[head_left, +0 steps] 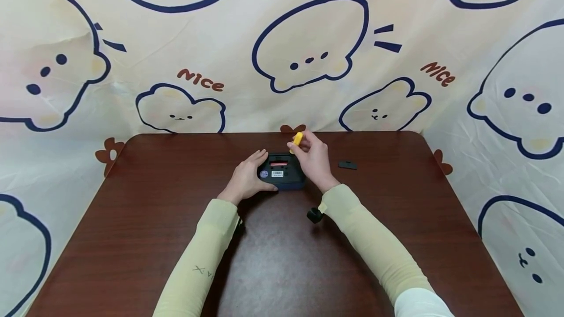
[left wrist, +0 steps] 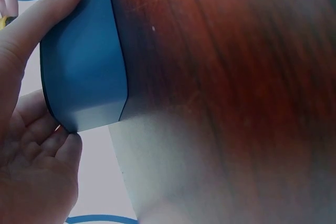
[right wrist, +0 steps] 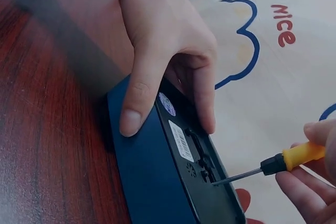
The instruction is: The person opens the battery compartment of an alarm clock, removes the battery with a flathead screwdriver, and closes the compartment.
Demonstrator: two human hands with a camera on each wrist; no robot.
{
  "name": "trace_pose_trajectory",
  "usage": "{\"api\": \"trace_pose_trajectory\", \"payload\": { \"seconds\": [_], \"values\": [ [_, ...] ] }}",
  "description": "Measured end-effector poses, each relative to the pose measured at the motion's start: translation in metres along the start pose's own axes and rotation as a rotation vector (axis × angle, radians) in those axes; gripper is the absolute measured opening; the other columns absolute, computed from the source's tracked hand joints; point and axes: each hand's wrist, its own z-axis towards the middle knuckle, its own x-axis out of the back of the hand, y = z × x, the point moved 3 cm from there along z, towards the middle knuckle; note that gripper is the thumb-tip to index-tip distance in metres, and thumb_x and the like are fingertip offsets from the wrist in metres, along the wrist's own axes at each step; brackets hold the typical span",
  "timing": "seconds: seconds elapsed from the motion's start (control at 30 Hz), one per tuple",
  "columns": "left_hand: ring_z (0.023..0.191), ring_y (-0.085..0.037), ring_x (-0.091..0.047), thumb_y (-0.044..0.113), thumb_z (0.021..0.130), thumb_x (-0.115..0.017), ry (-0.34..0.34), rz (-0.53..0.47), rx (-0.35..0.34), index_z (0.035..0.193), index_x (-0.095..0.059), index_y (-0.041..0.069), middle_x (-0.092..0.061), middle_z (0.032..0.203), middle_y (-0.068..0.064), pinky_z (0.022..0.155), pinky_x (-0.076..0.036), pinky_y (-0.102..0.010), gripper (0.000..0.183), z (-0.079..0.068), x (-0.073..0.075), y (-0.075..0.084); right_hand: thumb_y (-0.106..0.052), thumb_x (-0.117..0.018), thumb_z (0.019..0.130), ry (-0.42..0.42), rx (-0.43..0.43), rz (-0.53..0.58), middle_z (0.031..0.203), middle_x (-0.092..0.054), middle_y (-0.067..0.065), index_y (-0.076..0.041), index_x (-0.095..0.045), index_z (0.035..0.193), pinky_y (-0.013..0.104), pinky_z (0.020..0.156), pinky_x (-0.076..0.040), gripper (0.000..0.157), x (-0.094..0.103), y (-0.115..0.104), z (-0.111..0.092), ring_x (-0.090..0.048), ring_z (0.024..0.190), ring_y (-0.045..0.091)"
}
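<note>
A dark blue box-shaped device (head_left: 288,185) lies with its black panel up, showing a white barcode label (right wrist: 181,140), a round sticker (right wrist: 167,104) and a slot with something red (head_left: 278,164) in it. My left hand (head_left: 247,178) grips its left end, thumb along the blue side (left wrist: 84,61) and fingers round the far edge. In my right hand (head_left: 316,160) I hold a screwdriver with a yellow handle (right wrist: 304,156). Its metal shaft (right wrist: 239,177) slants down to the black panel beside the slot; the right wrist view shows the tip at the panel.
A small flat black cover (head_left: 347,165) lies on the brown table (head_left: 374,199), right of the device. A patterned cloth (head_left: 238,38) hangs behind the table and along both sides. A black camera (head_left: 315,215) is strapped below my right wrist.
</note>
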Motion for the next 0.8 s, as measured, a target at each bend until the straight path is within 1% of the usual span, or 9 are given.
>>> {"api": "trace_pose_trajectory", "payload": {
  "seconds": [0.07, 0.17, 0.3, 0.4, 0.5, 0.6, 0.73, 0.8],
  "values": [
    [0.138, -0.018, -0.02, 0.051, 0.059, -0.084, 0.002, 0.002, 0.002, 0.145, -0.037, 0.008, -0.028, 0.15, -0.001, 0.103, -0.026, -0.052, 0.107, 0.0, 0.0, 0.0, -0.031, -0.068, 0.086, 0.014, -0.022, 0.037, 0.095, -0.068, -0.006, -0.018, -0.06, 0.105, 0.025, 0.076, -0.051, 0.025, 0.001, 0.003, 0.0, -0.063, 0.085, 0.007],
    [0.138, -0.018, -0.02, 0.051, 0.059, -0.085, 0.004, 0.007, 0.004, 0.145, -0.037, 0.008, -0.028, 0.15, -0.001, 0.104, -0.026, -0.051, 0.107, 0.0, 0.0, 0.0, -0.031, -0.068, 0.085, 0.035, -0.057, 0.121, 0.097, -0.068, -0.006, -0.017, -0.06, 0.107, 0.025, 0.077, -0.051, 0.027, 0.004, 0.008, -0.001, -0.064, 0.088, 0.008],
    [0.138, -0.018, -0.02, 0.051, 0.059, -0.084, 0.004, 0.016, 0.008, 0.145, -0.036, 0.009, -0.028, 0.15, -0.001, 0.104, -0.025, -0.05, 0.108, 0.0, 0.0, 0.0, -0.019, -0.067, 0.087, 0.058, -0.101, 0.229, 0.101, -0.068, 0.005, -0.008, -0.059, 0.109, 0.028, 0.078, -0.051, 0.026, 0.011, -0.005, -0.007, -0.065, 0.092, 0.018],
    [0.138, -0.018, -0.02, 0.051, 0.059, -0.084, 0.002, 0.016, 0.008, 0.145, -0.036, 0.008, -0.028, 0.151, -0.001, 0.104, -0.025, -0.051, 0.108, 0.0, 0.0, 0.0, -0.011, -0.066, 0.088, 0.073, -0.129, 0.29, 0.103, -0.067, 0.012, -0.003, -0.058, 0.108, 0.032, 0.077, -0.052, 0.023, 0.015, -0.014, -0.012, -0.065, 0.093, 0.026],
    [0.138, -0.018, -0.02, 0.051, 0.059, -0.084, -0.001, 0.015, 0.009, 0.145, -0.036, 0.009, -0.028, 0.15, -0.001, 0.104, -0.026, -0.05, 0.108, 0.0, -0.001, -0.001, -0.011, -0.067, 0.087, 0.09, -0.147, 0.354, 0.104, -0.066, 0.011, -0.003, -0.058, 0.108, 0.037, 0.078, -0.051, 0.024, 0.014, -0.005, -0.011, -0.065, 0.092, 0.028],
    [0.138, -0.018, -0.02, 0.051, 0.059, -0.085, 0.0, 0.013, 0.009, 0.145, -0.036, 0.009, -0.028, 0.15, -0.001, 0.104, -0.026, -0.05, 0.108, 0.0, -0.001, -0.001, -0.013, -0.067, 0.086, 0.1, -0.164, 0.411, 0.105, -0.066, 0.011, -0.002, -0.057, 0.11, 0.042, 0.08, -0.05, 0.029, 0.012, 0.01, -0.009, -0.065, 0.092, 0.025],
    [0.138, -0.018, -0.02, 0.051, 0.059, -0.085, 0.004, 0.007, 0.006, 0.145, -0.036, 0.009, -0.027, 0.151, -0.001, 0.104, -0.026, -0.05, 0.108, 0.0, -0.001, -0.001, -0.019, -0.067, 0.087, 0.118, -0.197, 0.473, 0.108, -0.067, 0.01, -0.004, -0.056, 0.112, 0.038, 0.079, -0.051, 0.032, 0.011, 0.03, -0.007, -0.065, 0.093, 0.022],
    [0.138, -0.018, -0.02, 0.05, 0.059, -0.085, 0.006, 0.004, 0.004, 0.145, -0.036, 0.009, -0.027, 0.151, -0.001, 0.104, -0.026, -0.05, 0.107, 0.0, -0.001, 0.0, -0.021, -0.067, 0.087, 0.135, -0.22, 0.514, 0.109, -0.066, 0.01, -0.007, -0.056, 0.111, 0.036, 0.079, -0.051, 0.03, 0.011, 0.037, -0.007, -0.065, 0.095, 0.022]
  ]
}}
